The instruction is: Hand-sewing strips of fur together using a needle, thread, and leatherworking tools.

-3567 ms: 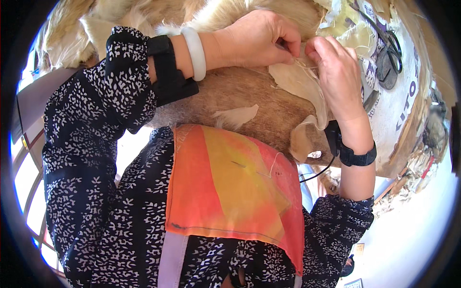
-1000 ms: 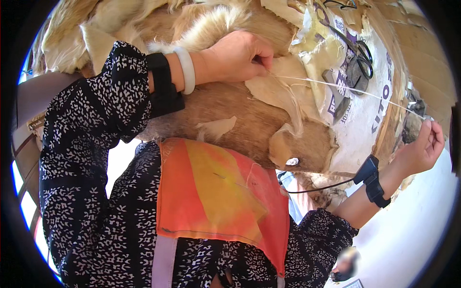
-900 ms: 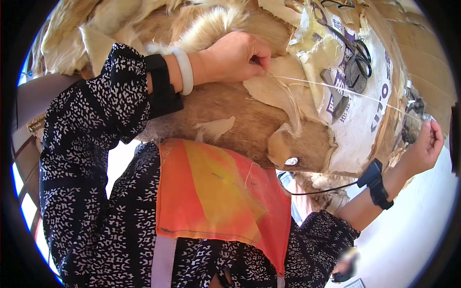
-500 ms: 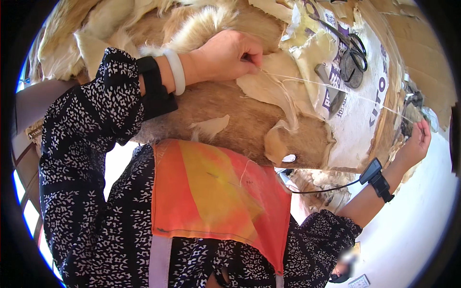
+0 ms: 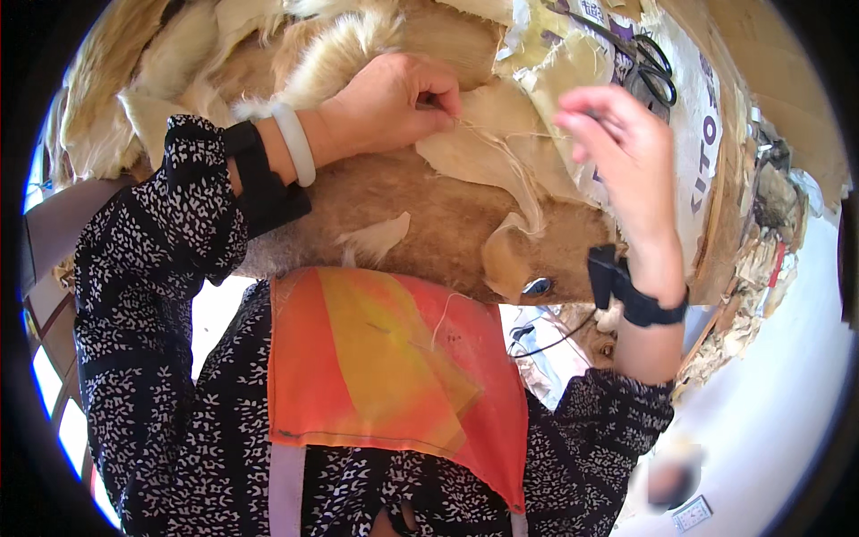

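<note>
A brown furry plush toy (image 5: 429, 215) with cream fabric patches and a glass eye lies across my lap. My left hand (image 5: 389, 103), with a pale bangle and a black strap on its wrist, pinches the toy's cream seam edge at the top. A thin pale thread (image 5: 506, 157) runs down from that pinch in loose strands. My right hand (image 5: 617, 148) hovers just right of the seam, blurred, its fingertips drawn together on the thread's end. I cannot make out a needle.
An orange cloth (image 5: 385, 367) covers my lap under the toy. Black scissors (image 5: 649, 58) rest on a white printed sack (image 5: 707, 152) at the upper right. Cream fur and fabric scraps (image 5: 170, 80) pile up behind. Cardboard and offcuts (image 5: 761, 242) sit at the right.
My right hand, which had drawn the thread taut far out to the right, has swung back in to the seam. The thread now hangs slack. My left hand kept its pinch.
</note>
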A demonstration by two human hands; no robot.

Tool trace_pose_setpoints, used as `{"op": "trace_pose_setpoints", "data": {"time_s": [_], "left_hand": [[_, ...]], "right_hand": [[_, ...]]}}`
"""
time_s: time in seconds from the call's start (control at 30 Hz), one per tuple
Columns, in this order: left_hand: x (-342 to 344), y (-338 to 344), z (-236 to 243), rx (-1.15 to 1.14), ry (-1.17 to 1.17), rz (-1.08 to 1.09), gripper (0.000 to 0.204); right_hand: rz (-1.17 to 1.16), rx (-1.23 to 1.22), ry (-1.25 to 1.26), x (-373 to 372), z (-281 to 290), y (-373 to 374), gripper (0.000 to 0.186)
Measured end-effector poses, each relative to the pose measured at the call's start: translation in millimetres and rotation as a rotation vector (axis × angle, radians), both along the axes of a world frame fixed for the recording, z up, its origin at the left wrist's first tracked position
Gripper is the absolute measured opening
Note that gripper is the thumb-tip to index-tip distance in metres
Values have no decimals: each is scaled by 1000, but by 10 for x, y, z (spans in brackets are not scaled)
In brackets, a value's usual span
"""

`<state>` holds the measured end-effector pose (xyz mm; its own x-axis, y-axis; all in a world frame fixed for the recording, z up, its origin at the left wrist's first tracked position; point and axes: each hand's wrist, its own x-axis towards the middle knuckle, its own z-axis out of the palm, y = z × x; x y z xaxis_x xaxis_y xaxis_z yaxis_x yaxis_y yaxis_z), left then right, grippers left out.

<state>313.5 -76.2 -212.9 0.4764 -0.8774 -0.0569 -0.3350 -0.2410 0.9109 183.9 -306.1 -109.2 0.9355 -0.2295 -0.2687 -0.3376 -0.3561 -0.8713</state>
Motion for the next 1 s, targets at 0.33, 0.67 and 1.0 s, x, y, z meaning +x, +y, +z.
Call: {"op": "trace_pose_setpoints", "data": {"time_s": [0.33,0.67,1.0], "left_hand": [[-8,-31,-24,-76,-55,-14,12],[-35,-58,-42,-95,-81,-15,13],[-51,-71,-7,-100,2,-12,13]], "right_hand": [[391,-724,-201,212,-312,106,8],[509,-1109,-298,228,-501,210,3],[237,-304,-236,164,-538,351,4]]}}
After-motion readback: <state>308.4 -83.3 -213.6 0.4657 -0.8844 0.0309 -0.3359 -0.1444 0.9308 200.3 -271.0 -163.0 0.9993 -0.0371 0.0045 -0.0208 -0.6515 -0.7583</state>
